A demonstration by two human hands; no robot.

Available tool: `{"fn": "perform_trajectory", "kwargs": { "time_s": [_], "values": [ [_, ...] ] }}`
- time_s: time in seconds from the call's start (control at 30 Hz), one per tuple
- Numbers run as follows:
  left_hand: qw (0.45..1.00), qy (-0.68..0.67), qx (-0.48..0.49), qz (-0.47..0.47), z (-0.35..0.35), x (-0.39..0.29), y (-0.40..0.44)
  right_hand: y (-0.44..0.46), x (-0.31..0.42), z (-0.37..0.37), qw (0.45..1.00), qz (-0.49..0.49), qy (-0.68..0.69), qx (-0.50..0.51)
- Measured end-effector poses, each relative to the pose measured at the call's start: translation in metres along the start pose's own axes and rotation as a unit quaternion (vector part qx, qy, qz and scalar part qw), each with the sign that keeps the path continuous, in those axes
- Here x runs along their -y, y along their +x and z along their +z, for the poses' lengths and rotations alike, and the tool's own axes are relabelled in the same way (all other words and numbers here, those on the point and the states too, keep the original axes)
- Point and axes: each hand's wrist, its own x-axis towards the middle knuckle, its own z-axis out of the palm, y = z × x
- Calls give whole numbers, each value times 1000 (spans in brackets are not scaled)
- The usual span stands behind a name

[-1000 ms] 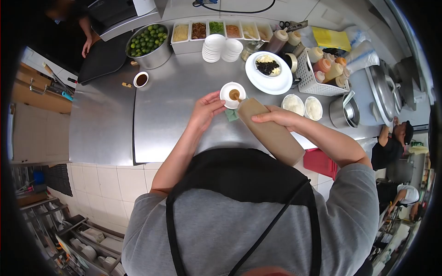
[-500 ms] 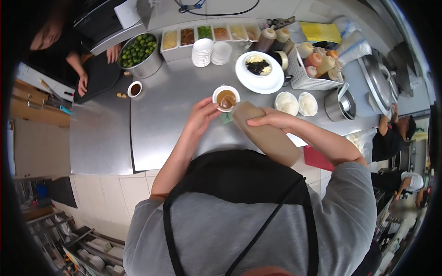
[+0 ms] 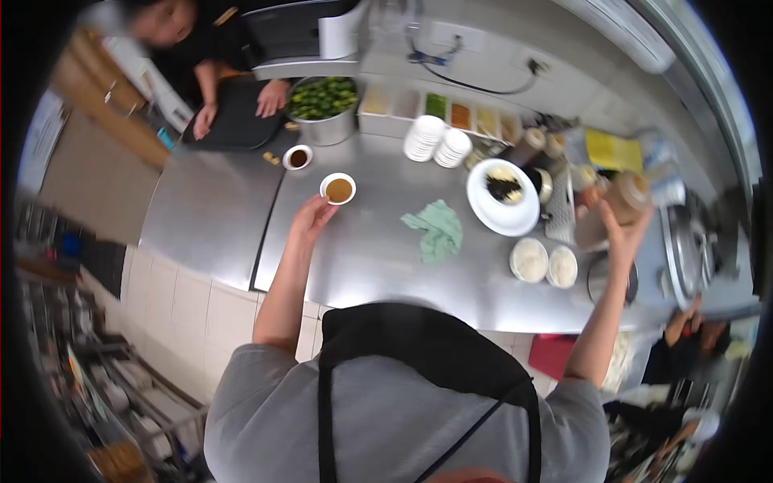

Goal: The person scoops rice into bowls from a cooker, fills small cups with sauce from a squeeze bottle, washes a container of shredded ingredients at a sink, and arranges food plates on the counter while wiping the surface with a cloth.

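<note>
My left hand (image 3: 312,217) pinches the near rim of a small white sauce cup (image 3: 338,190) filled with brown sauce, over the left part of the steel table. Out to the right, my right hand (image 3: 625,233) is wrapped round a large squeeze bottle (image 3: 600,224) of brownish sauce, blurred by motion. The bottle is beside the white basket (image 3: 561,211) of other bottles and above a metal pot (image 3: 597,278). A second small cup (image 3: 298,157) with dark sauce stands beyond my left hand. A crumpled green cloth (image 3: 437,229) lies between my hands.
A white plate (image 3: 485,216) with dark and pale food and two bowls of white food (image 3: 529,260) stand at right. Farther back are stacked white dishes (image 3: 424,138), topping containers (image 3: 436,105) and a pot of green limes (image 3: 322,129). Another person's hands (image 3: 272,98) rest by a black tray (image 3: 233,121).
My left hand has moved left with the sauce cup. My right hand has carried the squeeze bottle away to the right and turned it. The green cloth is now uncovered.
</note>
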Motion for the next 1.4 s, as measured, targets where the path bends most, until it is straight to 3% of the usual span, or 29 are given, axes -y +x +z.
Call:
{"fn": "perform_trajectory", "kwargs": {
  "time_s": [0.03, 0.1, 0.2, 0.3, 0.53, 0.6, 0.63, 0.7, 0.8, 0.93, 1.03, 1.13, 1.2, 1.33, 1.4],
  "values": [
    [999, 14, -35, 0, -19, -4, 8, 8, -20, 2, 996, -53, -16, -65],
    [997, 26, -65, 15, -49, -15, 20, 18, -38, 4, 986, -48, -112, -114],
    [986, 61, -147, 48, -77, -22, 36, 24, -94, 10, 976, -53, -125, -167],
    [979, 50, -184, 73, -94, -22, 55, 24, -119, 6, 972, 6, -109, -207],
    [965, 72, -228, 106, -87, -39, 74, 9, -175, 12, 968, 9, -96, -229],
    [882, 245, -367, 164, -80, -44, 79, 1, -190, 21, 974, 22, -67, -216],
    [884, 251, -360, 160, -72, -43, 82, -2, -190, 20, 977, 32, -40, -206],
    [799, 374, -325, 341, -53, -38, 88, -10, -196, 22, 962, 142, -138, -189],
    [764, 470, -184, 402, 22, -17, 91, -19, -221, 36, 970, 97, -104, -199],
    [769, 537, -35, 344, 127, 10, 108, -21, -213, 44, 964, 117, -130, -200],
    [749, 558, -38, 355, 186, 19, 133, -17, -206, 35, 961, 130, -135, -201],
    [706, 600, -36, 375, 219, 18, 158, -13, -199, 22, 965, 123, -113, -203],
    [627, 726, 45, 280, 227, 13, 172, -7, -188, 14, 968, 116, -95, -200],
    [591, 757, 25, 277, 237, 13, 181, 4, -150, 2, 970, 103, -97, -198],
    [549, 764, 8, 338, 235, 18, 184, 9, -144, -4, 970, 86, -86, -209]
  ]
}}
